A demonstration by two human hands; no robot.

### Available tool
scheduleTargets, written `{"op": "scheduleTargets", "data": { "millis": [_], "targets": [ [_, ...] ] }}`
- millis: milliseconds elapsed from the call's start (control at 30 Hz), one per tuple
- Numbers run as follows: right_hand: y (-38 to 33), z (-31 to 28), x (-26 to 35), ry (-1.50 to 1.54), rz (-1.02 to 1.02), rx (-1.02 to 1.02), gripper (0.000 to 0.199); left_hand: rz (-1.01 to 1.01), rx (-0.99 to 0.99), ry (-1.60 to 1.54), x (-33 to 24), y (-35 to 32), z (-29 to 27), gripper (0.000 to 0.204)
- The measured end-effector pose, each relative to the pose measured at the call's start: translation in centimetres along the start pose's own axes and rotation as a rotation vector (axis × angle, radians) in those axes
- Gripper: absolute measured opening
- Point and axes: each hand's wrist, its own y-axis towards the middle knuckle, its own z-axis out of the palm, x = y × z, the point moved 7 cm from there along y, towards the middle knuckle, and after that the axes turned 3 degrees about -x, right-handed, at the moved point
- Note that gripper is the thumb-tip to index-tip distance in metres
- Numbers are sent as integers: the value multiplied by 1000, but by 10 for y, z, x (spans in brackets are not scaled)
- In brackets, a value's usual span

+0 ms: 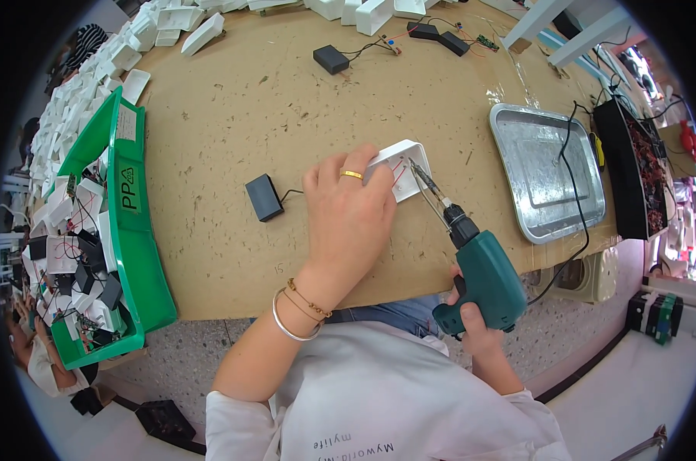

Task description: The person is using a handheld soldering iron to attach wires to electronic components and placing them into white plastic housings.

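My left hand (349,211), with a gold ring and wrist bangles, presses down on a white plastic housing (406,163) on the brown work table (233,131). Red wires show inside the housing. A thin wire runs from under my hand to a small black box (264,197) lying to its left. My right hand (474,323) grips the handle of a teal soldering gun (482,276) near the table's front edge. The gun's metal tip (418,174) points up-left and reaches into the housing beside my left fingers.
A green bin (137,253) full of wired white and black parts sits at the left. Piles of white housings (94,84) line the far left and back. A metal tray (547,173) lies at the right, with the gun's black cable across it. More black boxes (331,58) sit at the back.
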Motion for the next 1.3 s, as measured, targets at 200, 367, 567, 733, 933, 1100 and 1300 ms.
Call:
{"op": "scheduleTargets", "data": {
  "millis": [200, 367, 567, 733, 933, 1100, 1300],
  "targets": [
    [3, 2, 4, -13, -30, 6, 60, 11, -2, 15, -2, 1, 0, 11],
    [5, 0, 5, -7, -14, 5, 60, 9, -26, 15, -6, 5, -2, 10],
    [2, -3, 1, -30, -25, 25, 60, 6, 6, 36, -3, 4, 1, 12],
    [3, -3, 0, -50, -29, 25, 61, 8, 7, 39, -3, 4, 0, 12],
    [4, -4, 1, -56, -27, 26, 61, 22, 4, 38, -5, 5, 1, 11],
    [5, -3, 1, -56, -43, 16, 57, 16, 3, 33, -5, 6, 0, 8],
    [7, 0, 7, -28, -44, -5, 45, 22, 5, 31, -5, 5, 1, 9]
  ]
}}
